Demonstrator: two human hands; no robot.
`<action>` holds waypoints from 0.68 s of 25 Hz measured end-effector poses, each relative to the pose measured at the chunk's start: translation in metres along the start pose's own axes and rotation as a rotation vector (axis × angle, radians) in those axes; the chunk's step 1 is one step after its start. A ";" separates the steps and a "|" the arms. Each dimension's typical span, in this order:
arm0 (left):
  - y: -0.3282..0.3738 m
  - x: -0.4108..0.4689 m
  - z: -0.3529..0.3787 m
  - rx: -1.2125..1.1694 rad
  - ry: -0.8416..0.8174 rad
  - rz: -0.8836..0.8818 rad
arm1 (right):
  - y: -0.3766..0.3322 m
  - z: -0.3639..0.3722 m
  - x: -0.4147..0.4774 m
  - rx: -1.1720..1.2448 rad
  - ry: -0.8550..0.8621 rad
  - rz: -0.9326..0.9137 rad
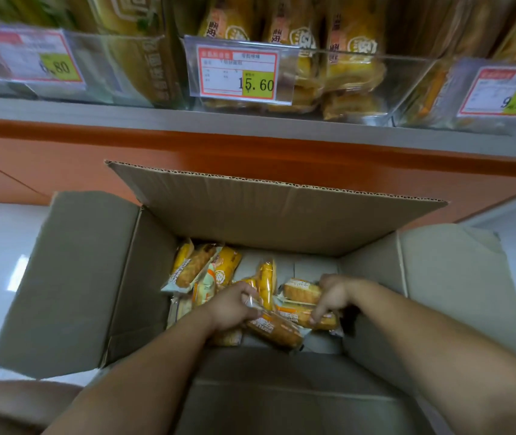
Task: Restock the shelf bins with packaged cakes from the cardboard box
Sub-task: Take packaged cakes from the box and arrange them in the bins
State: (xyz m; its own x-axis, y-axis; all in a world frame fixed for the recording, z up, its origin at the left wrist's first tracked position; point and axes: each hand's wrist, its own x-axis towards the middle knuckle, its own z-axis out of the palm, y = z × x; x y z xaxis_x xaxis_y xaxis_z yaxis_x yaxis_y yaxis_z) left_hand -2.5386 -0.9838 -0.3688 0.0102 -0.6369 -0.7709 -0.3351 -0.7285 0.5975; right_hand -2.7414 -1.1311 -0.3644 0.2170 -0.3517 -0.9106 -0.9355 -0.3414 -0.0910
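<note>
- left hand [233,306] down in the box [143,277], clenched on the crinkled wrapper end of a cake [277,332]; better to shift the pinch nearer the loaf, since thin film probably tears.
- right hand [333,296] at the right of the box, fingers curled over an orange cake [319,321], grasping it, though seemingly loosely; close round its middle before lifting.
- leave the loose cakes [200,268] in the box's far left corner for another trip.
- lift straight up, clear of the flap [275,196] at the far side of the box, a likely snag for wrappers.
- carry to the bin [407,83] above the box, behind the 15.60 tag [239,72], with similar yellow packs.
- lay in flat and unsquashed; soft goods, by the look.
</note>
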 end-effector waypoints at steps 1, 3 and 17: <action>0.001 -0.002 0.000 -0.103 0.023 -0.008 | 0.000 0.001 -0.007 0.088 -0.002 -0.011; 0.004 -0.008 -0.003 -0.280 0.072 -0.004 | 0.000 0.006 -0.022 0.385 0.004 -0.041; 0.024 -0.025 0.007 -0.690 0.233 -0.027 | 0.001 0.042 -0.059 1.062 0.113 0.108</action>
State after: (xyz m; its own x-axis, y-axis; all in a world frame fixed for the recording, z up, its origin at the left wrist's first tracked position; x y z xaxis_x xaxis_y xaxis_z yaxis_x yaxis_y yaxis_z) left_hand -2.5536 -0.9834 -0.3368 0.2360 -0.5979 -0.7660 0.3376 -0.6888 0.6416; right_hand -2.7670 -1.0744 -0.3280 0.0925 -0.4316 -0.8973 -0.7030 0.6099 -0.3659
